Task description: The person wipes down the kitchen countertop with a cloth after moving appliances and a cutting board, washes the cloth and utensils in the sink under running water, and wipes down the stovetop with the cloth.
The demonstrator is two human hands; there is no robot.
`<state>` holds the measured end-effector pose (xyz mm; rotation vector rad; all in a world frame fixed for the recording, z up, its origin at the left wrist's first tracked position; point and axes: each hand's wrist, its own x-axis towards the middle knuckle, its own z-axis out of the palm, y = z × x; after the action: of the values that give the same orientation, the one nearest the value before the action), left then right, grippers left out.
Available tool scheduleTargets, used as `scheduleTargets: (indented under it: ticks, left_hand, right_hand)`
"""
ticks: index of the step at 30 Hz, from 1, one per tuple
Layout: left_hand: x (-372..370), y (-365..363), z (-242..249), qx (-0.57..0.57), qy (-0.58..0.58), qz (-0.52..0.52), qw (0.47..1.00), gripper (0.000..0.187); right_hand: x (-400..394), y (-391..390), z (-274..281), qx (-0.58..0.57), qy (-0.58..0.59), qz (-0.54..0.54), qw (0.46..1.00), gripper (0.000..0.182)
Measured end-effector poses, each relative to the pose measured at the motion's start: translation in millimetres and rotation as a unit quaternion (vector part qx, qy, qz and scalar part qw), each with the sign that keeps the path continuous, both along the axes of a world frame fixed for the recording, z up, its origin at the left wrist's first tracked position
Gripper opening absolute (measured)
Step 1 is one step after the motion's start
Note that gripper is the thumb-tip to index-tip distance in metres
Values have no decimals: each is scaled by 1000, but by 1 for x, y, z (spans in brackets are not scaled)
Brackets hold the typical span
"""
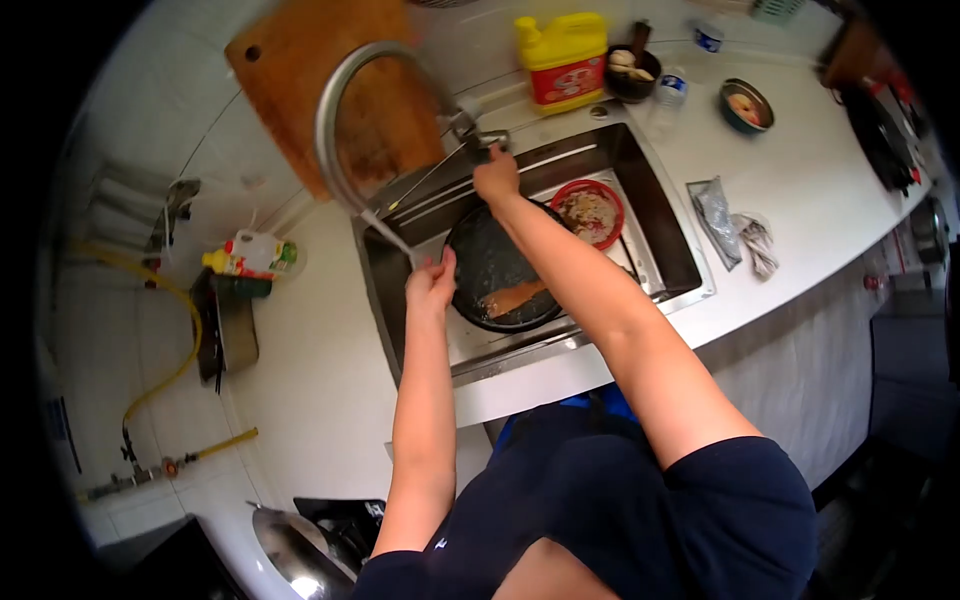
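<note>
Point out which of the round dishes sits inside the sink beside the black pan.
The red-rimmed bowl, holding food scraps, sits in the sink right of the black pan. The dark bowl and green-rimmed bowl both stand on the counter behind the sink.

No readable text anywhere. Yellow detergent jug (566, 60) at the back edge of the surface, behind the sink (680, 262): red label with pale marks, too blurred to make out. Small clear bottle (671, 88) just right of it: blue-and-white band, lettering illegible. Yellow-capped bottle (255, 254) at the left end of the surface: coloured label, print too small. White tub (708, 36) near the back wall: blue patch, nothing legible.
</note>
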<state>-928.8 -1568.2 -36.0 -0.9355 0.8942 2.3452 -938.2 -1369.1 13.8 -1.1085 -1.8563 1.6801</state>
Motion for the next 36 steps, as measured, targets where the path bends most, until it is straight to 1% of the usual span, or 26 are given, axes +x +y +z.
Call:
scheduleTargets:
  ticks: [1,5,6,7,8,9,10,12,13,15,16,17,18,19,20,22,24,25,26,27,28,29,31,32,34,36]
  left_hand:
    - [14,6,18,-34,0,-63,997,47]
    - [56,2,78,47,244,-345,905,44]
    - [48,5,65,-138,283,-475,822,46]
    - [43,5,55,-317,302,-581,686,48]
    - [36,7,48,-477,312,-649,503,51]
    - [70,23,101,-657,333,-645,205,54]
    - [67,19,103,-603,407,-622,288,54]
    - [61,1,100,-460,519,-568,444,55]
    - [66,2,105,-331,457,-537,627,56]
    - [65,12,101,-221,329,-519,757,55]
    - [70,18,104,-166,258,-502,809,54]
    - [83,22,107,-468,300,-644,525,58]
    - [105,36,131,-685,292,-652,140,62]
    - [85,14,116,-610,390,-687,-66,68]
    - [73,8,100,-577,443,-662,183,68]
    - [85,29,104,-296,315,-531,729,71]
    - [96,38,98,-725,329,-565,218,69]
    - [102,27,103,-719,401,-566,-43,64]
    - [100,30,106,-661,411,-626,47,61]
    - [103,31,102,-641,417,-599,237,58]
    - [107,33,97,-597,407,-550,419,56]
    - [114,33,99,-622,437,-530,374,54]
    - [127,27,106,-670,487,-484,282,50]
    - [129,23,102,-650,489,-484,324,49]
    - [132,17,92,-604,489,-481,406,45]
    - [140,18,91,-592,483,-496,413,45]
  right_hand:
    - [15,7,18,46,-32,97,994,56]
    - [103,2,60,-250,201,320,892,63]
    - [116,1,49,-284,196,372,862,61]
    - [123,-2,47,-5,-99,477,873,64]
    - [123,-1,49,276,-375,499,731,67]
    - [128,3,44,294,-275,512,759,65]
    - [133,9,40,312,-174,521,775,63]
    - [135,24,56,56,72,562,822,62]
    - [147,28,70,-66,160,554,815,61]
    - [159,40,76,-394,245,501,730,55]
    - [167,39,70,-274,179,541,775,54]
    - [173,38,67,-143,110,567,804,53]
    - [179,37,69,-6,36,576,816,52]
    - [184,35,69,125,-43,571,810,51]
    - [186,36,67,252,-126,553,785,51]
    - [190,43,36,91,-13,553,828,52]
    - [211,56,27,494,-319,468,660,45]
    - [222,70,28,439,-259,408,757,44]
    - [233,84,29,379,-178,348,839,43]
    - [254,94,31,321,-77,211,920,44]
    - [274,125,30,440,-114,130,881,38]
    - [299,157,29,528,-69,5,846,35]
    - [351,223,1,517,-219,-155,813,49]
    - [380,234,20,482,-295,-161,809,60]
    - [410,250,1,441,-367,-151,805,48]
    - [426,263,-32,468,-341,-70,813,45]
